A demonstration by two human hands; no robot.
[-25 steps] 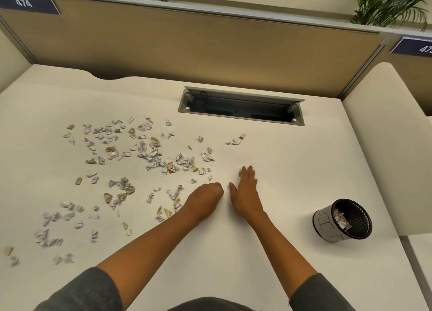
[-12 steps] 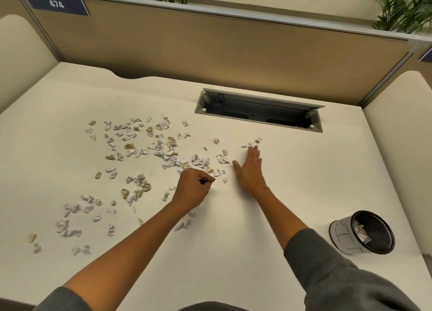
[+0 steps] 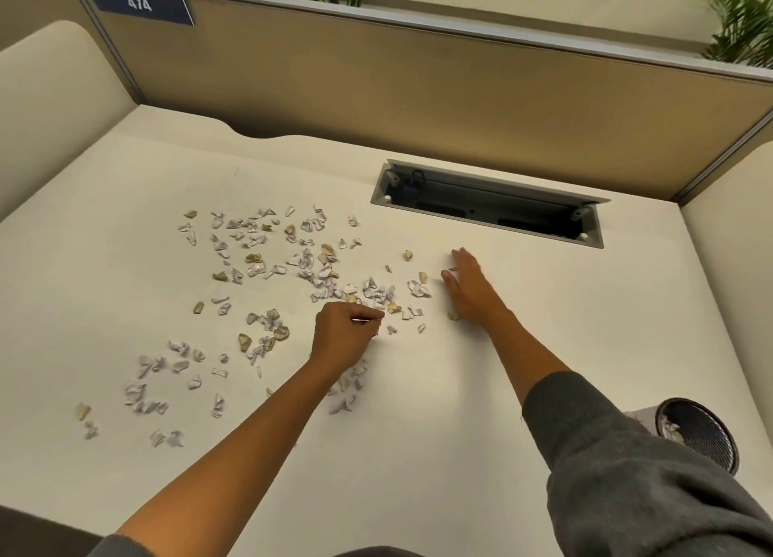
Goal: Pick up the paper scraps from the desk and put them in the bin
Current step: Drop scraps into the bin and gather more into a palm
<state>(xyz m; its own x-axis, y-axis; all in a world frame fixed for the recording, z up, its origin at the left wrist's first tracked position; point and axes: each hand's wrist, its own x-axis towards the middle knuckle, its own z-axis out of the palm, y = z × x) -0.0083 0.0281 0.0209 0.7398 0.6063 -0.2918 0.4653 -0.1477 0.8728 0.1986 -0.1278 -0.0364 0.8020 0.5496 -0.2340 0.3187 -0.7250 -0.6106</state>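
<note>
Partly hidden bin [image 3: 702,435] behind sleeve, left hand [image 3: 343,334] pinching paper scraps [image 3: 251,263], right hand [image 3: 468,284] spread flat, blurred.

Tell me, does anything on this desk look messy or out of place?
Yes. Dozens of torn paper scraps lie scattered over the left half of the desk, while the bin at the right edge holds only a few. A flap in the desk stands open.

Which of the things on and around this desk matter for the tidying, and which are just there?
Part of the job:
small white and tan paper scraps
grey round mesh bin
left hand, pinching at scraps
right hand, flat on the cream desk

Just there:
grey cable tray slot
blue sign "474"
green potted plants
</note>
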